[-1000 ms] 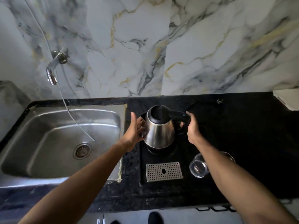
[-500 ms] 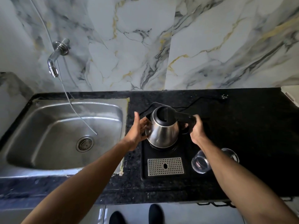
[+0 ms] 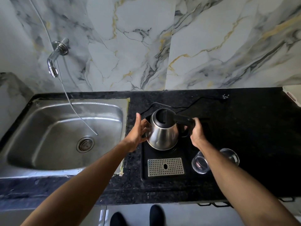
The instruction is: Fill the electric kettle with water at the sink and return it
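A steel electric kettle (image 3: 163,136) with a black lid and handle stands on the black tray base (image 3: 162,176) on the counter, right of the sink. My right hand (image 3: 196,132) is wrapped around the black handle. My left hand (image 3: 138,132) rests flat against the kettle's left side by the spout, fingers spread. The steel sink (image 3: 40,115) lies to the left, with a chrome tap (image 3: 54,62) on the wall above it.
A thin hose (image 3: 73,108) hangs from the wall into the sink basin near the drain (image 3: 85,144). A clear glass (image 3: 199,163) lies by my right forearm. A black cord (image 3: 195,103) runs behind the kettle. The tray holds a perforated metal grate (image 3: 166,167). My feet show below the counter edge.
My hands stay on the kettle, which remains on its base. The camera view has tilted slightly, shifting the scene down and right.
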`<state>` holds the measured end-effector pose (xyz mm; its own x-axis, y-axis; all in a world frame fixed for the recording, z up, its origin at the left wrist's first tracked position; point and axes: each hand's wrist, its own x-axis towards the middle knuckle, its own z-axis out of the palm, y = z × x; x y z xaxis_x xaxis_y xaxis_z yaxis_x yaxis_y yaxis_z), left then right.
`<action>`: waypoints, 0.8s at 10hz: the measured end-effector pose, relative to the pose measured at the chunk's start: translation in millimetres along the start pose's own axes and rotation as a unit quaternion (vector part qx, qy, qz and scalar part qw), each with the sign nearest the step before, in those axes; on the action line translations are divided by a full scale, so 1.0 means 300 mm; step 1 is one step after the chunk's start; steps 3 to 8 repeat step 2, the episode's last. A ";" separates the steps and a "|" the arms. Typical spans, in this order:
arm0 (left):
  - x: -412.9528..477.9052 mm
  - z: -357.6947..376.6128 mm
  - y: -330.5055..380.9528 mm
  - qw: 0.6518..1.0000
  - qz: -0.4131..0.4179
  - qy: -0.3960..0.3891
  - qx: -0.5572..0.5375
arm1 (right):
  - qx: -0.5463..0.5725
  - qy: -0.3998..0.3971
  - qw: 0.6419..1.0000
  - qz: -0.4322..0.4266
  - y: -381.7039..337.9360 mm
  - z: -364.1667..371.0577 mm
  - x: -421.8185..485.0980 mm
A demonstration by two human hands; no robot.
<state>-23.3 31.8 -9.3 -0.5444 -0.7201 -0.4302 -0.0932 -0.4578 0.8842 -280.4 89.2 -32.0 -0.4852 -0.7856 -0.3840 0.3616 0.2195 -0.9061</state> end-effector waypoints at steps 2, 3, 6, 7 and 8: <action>-0.053 0.000 0.124 0.995 -0.056 0.030 0.071 | -0.139 -0.033 0.990 0.017 -0.114 -0.038 0.035; -0.053 0.000 0.124 0.995 -0.056 0.030 0.071 | -0.139 -0.033 0.990 0.017 -0.114 -0.038 0.035; -0.053 0.000 0.124 0.995 -0.056 0.030 0.071 | -0.139 -0.033 0.990 0.017 -0.114 -0.038 0.035; -0.053 0.000 0.124 0.995 -0.056 0.030 0.071 | -0.139 -0.033 0.990 0.017 -0.114 -0.038 0.035; -0.053 0.000 0.124 0.995 -0.056 0.030 0.071 | -0.139 -0.033 0.990 0.017 -0.114 -0.038 0.035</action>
